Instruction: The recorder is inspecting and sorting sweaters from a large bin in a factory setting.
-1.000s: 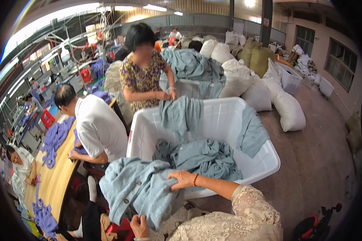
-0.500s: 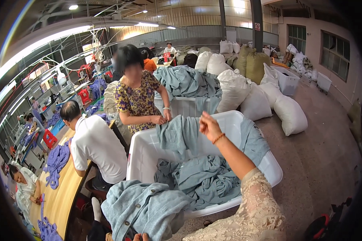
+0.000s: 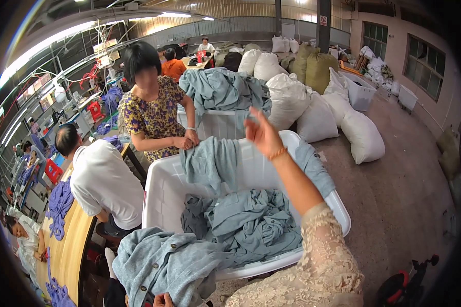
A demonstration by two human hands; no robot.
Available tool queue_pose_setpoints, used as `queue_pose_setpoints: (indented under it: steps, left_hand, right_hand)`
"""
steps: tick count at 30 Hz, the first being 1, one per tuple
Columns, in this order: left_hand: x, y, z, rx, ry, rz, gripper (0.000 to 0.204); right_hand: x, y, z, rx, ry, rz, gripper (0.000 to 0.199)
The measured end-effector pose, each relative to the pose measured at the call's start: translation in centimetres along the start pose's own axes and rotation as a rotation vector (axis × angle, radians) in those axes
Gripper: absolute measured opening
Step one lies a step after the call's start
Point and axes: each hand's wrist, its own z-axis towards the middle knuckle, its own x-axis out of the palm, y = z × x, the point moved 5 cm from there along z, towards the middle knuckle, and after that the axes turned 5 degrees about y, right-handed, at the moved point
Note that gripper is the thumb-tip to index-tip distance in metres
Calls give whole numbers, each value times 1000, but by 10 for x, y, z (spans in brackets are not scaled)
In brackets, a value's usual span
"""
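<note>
At the lower edge, the fingertips of my left hand (image 3: 162, 300) pinch a grey-blue buttoned cardigan (image 3: 164, 263), which hangs over the near left corner of a white plastic bin (image 3: 161, 187). My right hand (image 3: 264, 134), with a beaded bracelet at the wrist, is raised above the bin's far side, fingers stretched out and holding nothing. More grey-blue garments (image 3: 253, 222) lie heaped inside the bin. Across from me a co-worker (image 3: 153, 112) holds another grey-blue garment (image 3: 210, 161) over the far rim with both hands. One more garment (image 3: 312, 166) drapes over the right rim.
Behind stands a second bin (image 3: 210, 125) piled with grey-blue garments. White sacks (image 3: 361, 135) and green sacks (image 3: 320, 71) stand at the back. To the left, a person in white (image 3: 107, 179) sits at a wooden table (image 3: 71, 256) with purple garments (image 3: 60, 207).
My view has shifted, so the scene sits further left. My right hand's fingers have straightened from a more curled shape. My left hand still grips the cardigan.
</note>
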Motion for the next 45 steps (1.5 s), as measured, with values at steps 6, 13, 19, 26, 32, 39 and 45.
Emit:
queue_pose_setpoints:
  steps: [6, 13, 19, 26, 32, 39, 45]
  left_hand:
    - [-3, 23, -1, 58, -44, 76, 26]
    - [-7, 27, -6, 60, -66, 68, 26]
    - [-13, 32, -12, -59, 35, -90, 24]
    - [-9, 29, -12, -25, 4, -62, 22]
    - [-12, 17, -28, -29, 32, -130, 25]
    - [-17, 12, -17, 156, -21, 160, 34]
    - [-23, 0, -13, -46, -81, 37, 17]
  right_hand:
    - [-36, 43, 72, -44, -264, 35, 27]
    - [-69, -15, 70, 113, -331, -34, 21]
    - [-100, -97, 43, 303, -363, -130, 19]
    - [-144, -186, -23, 576, -389, -69, 18]
    - [-170, -243, -118, 816, -390, -83, 16]
    - [-197, -281, -161, 942, -328, 48, 11]
    - [-121, -219, -129, 878, -163, -344, 23]
